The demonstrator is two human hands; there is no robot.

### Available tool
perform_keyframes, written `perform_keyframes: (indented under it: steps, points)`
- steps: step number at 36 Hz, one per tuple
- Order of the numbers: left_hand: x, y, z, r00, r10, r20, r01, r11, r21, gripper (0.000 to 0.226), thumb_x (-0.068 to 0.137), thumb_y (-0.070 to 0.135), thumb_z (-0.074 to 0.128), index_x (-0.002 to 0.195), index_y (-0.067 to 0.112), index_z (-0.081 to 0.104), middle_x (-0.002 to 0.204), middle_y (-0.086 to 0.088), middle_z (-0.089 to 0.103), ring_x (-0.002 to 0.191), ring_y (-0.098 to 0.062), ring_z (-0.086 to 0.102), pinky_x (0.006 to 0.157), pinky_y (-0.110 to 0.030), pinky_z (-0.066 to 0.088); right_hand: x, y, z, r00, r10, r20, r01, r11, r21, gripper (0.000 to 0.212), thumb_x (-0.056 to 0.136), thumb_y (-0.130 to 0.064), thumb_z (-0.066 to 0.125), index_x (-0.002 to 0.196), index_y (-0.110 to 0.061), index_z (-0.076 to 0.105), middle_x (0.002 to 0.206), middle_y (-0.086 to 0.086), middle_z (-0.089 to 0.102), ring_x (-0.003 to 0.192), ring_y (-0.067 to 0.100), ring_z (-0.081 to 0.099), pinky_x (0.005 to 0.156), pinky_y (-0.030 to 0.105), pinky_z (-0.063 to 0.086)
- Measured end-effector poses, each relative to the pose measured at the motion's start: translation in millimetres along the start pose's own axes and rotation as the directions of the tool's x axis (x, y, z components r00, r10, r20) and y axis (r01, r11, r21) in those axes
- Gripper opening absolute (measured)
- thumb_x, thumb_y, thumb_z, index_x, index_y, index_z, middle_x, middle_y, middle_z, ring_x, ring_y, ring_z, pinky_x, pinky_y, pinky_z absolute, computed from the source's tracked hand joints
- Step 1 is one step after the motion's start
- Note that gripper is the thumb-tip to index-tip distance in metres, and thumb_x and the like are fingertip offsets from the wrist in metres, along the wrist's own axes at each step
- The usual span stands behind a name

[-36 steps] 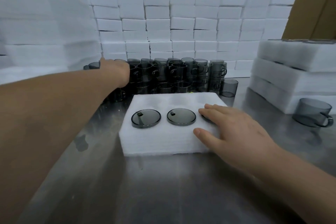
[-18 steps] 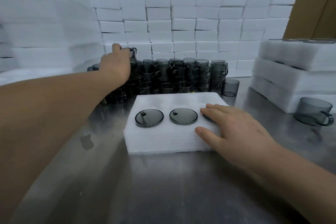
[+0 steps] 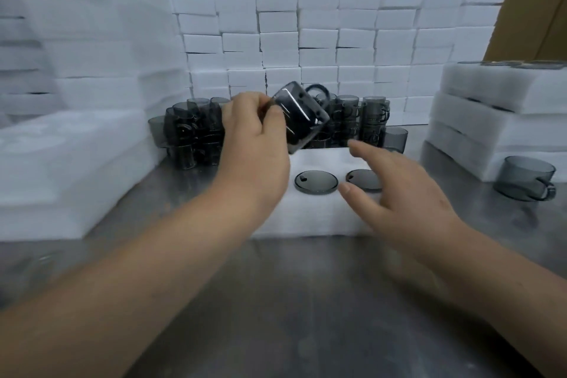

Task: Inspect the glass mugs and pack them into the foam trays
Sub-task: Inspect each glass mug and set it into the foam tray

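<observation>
Smoke-grey glass: one mug (image 3: 302, 115) is held tilted above the far edge of the foam tray (image 3: 313, 215), base toward the camera, probably so that light passes through the wall for inspection. The left grip (image 3: 254, 138) pinches it near the rim with thumb and curled fingers. The right grip (image 3: 395, 190) is over the tray's right end, fingers spread and holding nothing, apparently placed to receive or steady the mug. Two packed mugs (image 3: 316, 182) sit sunk in the tray's pockets. Unpacked stock (image 3: 362, 120) stands behind on the desk (image 3: 306, 301).
</observation>
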State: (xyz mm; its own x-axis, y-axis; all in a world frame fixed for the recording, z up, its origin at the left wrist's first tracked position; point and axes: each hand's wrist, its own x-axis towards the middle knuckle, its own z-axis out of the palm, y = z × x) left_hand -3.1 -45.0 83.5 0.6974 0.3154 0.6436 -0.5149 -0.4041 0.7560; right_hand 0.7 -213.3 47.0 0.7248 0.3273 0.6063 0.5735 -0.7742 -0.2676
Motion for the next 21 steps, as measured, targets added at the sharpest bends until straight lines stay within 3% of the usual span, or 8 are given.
perform_keyframes:
  steps: [3,5,6,8,13,16,21]
  points:
    - [-24,6,-6,0.999,-0.048,0.019,0.049,0.994,-0.102,0.01,0.086,0.035,0.04,0.081,0.03,0.047,0.112,-0.014,0.054,0.082,-0.008,0.056,0.082,-0.026,0.048,-5,-7,-4,0.996,-0.078,-0.054,0.085,0.986,0.144,0.062,0.084,-0.052,0.044,0.141,-0.034,0.027,0.117,-0.024,0.046,0.109,0.005,0.048,0.086,0.018,0.032]
    - [-36,6,-9,0.998,-0.061,0.016,0.063,0.993,-0.103,0.014,0.079,0.04,0.037,0.083,0.031,0.047,0.112,-0.013,0.055,0.093,-0.019,0.056,0.088,-0.042,0.048,-8,-15,-7,0.992,-0.101,-0.08,0.116,0.967,0.227,0.062,0.078,-0.055,0.041,0.133,-0.046,0.014,0.114,-0.033,0.041,0.107,0.001,0.048,0.083,0.007,0.031]
    - [-40,4,-11,0.999,-0.051,0.013,0.052,0.995,-0.09,0.015,0.079,0.039,0.036,0.085,0.031,0.047,0.112,-0.013,0.054,0.095,-0.02,0.055,0.09,-0.044,0.047,-9,-18,-8,0.991,-0.103,-0.083,0.121,0.959,0.257,0.061,0.076,-0.056,0.04,0.129,-0.05,0.011,0.113,-0.037,0.039,0.106,-0.001,0.047,0.083,0.003,0.032]
    - [-45,-1,-13,0.999,-0.029,0.018,0.03,0.997,-0.067,0.016,0.08,0.039,0.035,0.088,0.032,0.047,0.115,-0.012,0.054,0.096,-0.017,0.054,0.091,-0.042,0.045,-11,-23,-9,0.99,-0.115,-0.076,0.131,0.953,0.273,0.065,0.074,-0.058,0.043,0.127,-0.053,0.006,0.114,-0.039,0.036,0.107,-0.003,0.046,0.085,0.001,0.031]
    - [-50,-14,-21,0.999,0.008,0.045,-0.005,0.999,-0.054,0.014,0.082,0.039,0.036,0.092,0.037,0.046,0.115,0.0,0.052,0.086,0.0,0.05,0.084,-0.021,0.041,-11,-26,-7,0.991,-0.128,-0.027,0.13,0.957,0.259,0.073,0.072,-0.054,0.055,0.123,-0.06,0.002,0.119,-0.031,0.04,0.112,-0.004,0.045,0.087,0.022,0.036]
    - [-55,-18,-27,0.987,0.127,0.097,-0.126,0.992,-0.014,0.007,0.085,0.039,0.039,0.091,0.037,0.043,0.112,0.016,0.045,0.09,0.012,0.045,0.08,-0.006,0.034,-11,-24,-6,0.989,-0.146,-0.015,0.146,0.964,0.221,0.074,0.075,-0.061,0.055,0.124,-0.06,-0.001,0.122,-0.03,0.038,0.11,-0.009,0.04,0.089,0.02,0.033]
    - [-59,-18,-32,0.927,0.336,0.165,-0.347,0.937,0.042,0.008,0.087,0.034,0.036,0.095,0.034,0.04,0.119,0.014,0.036,0.085,0.007,0.045,0.075,-0.005,0.037,-10,-23,-2,0.983,-0.184,-0.003,0.18,0.959,0.219,0.084,0.071,-0.057,0.059,0.135,-0.046,0.006,0.129,-0.015,0.048,0.119,-0.001,0.038,0.092,0.019,0.028]
